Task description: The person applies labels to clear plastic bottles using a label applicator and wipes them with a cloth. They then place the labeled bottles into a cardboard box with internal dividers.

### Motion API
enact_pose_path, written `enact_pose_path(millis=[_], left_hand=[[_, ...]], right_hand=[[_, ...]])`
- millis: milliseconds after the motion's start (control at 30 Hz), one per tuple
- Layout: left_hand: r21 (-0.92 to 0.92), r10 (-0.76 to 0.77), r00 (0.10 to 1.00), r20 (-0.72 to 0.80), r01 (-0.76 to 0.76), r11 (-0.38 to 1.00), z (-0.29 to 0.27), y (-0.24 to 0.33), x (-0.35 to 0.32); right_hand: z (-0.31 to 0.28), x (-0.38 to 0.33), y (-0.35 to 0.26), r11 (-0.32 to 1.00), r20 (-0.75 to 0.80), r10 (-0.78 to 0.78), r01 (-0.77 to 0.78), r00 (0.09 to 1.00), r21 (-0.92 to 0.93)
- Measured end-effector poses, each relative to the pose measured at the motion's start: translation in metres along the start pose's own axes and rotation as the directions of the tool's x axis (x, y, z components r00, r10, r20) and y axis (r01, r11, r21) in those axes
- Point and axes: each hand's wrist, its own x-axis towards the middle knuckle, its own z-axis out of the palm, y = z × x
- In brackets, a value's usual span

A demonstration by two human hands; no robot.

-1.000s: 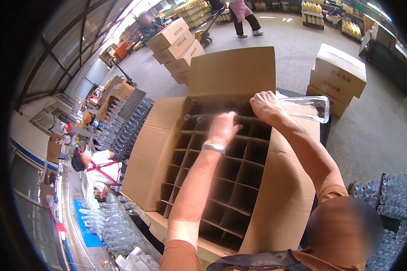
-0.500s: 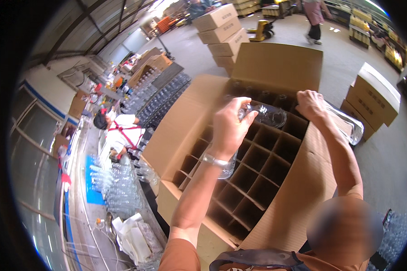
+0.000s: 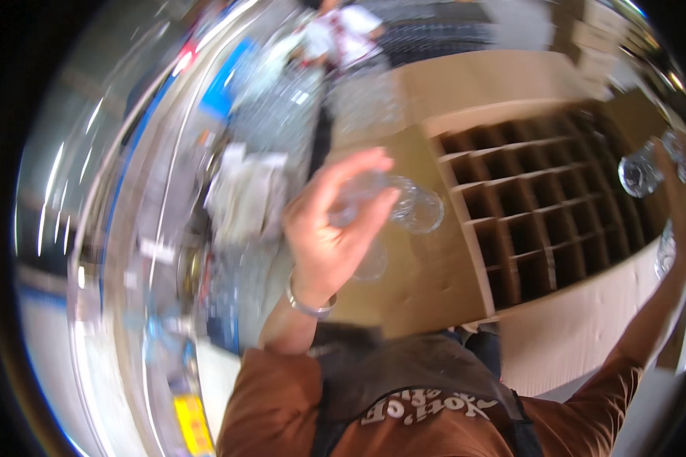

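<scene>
1. A clear glass bottle [image 3: 404, 204] lies on its side in the left hand [image 3: 331, 228], raised in front of the chest and just left of the carton, with its round end turned toward the camera. The grip is across the body, which looks to leave that end free.
2. The left fingers [image 3: 362, 169] curl over the top of the glass and the thumb comes up beneath, so the hand is closed around it. A second blurred clear piece seems to sit lower in the palm; I cannot tell what it is.
3. The right hand [image 3: 682, 194] is stretched out over the far right of the carton, closed around another clear bottle [image 3: 642, 171], its open mouth facing the camera.
4. The cardboard box [image 3: 450, 274] stands open with its flaps folded out, so its divider grid [image 3: 541, 198] of empty cells is reachable from above.
5. On the left, a blurred metal bench [image 3: 168, 251] carries more clear glassware, and another person [image 3: 341, 34] stands beyond it.
</scene>
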Motion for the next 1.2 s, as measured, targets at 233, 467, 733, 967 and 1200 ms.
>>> enact_pose_path(millis=[233, 467, 733, 967, 1200], left_hand=[[0.281, -0.254, 0.953, -0.165, 0.292, 0.914, -0.171, -0.088, -0.144], [0.385, -0.421, 0.769, -0.482, 0.617, 0.686, -0.349, -0.166, -0.285], [0.226, -0.404, 0.444, -0.800, 0.846, 0.483, -0.516, -0.294, -0.410], [0.248, -0.450, 0.516, -0.729, 0.812, 0.529, -0.567, -0.410, -0.453], [0.113, -0.604, 0.433, -0.669, 0.862, 0.494, -0.576, -0.456, -0.452]], right_hand=[[0.046, -0.018, -0.217, 0.909, 0.299, -0.343, 0.234, 0.891, 0.345], [0.084, -0.145, -0.536, 0.442, 0.241, -0.814, 0.294, 0.528, 0.847], [0.142, -0.320, -0.744, 0.323, 0.331, -0.931, -0.075, 0.153, 0.944], [0.167, -0.438, -0.822, 0.180, 0.185, -0.977, -0.056, 0.106, 0.982], [0.169, -0.483, -0.866, 0.253, 0.256, -0.966, -0.080, 0.034, 0.964]])
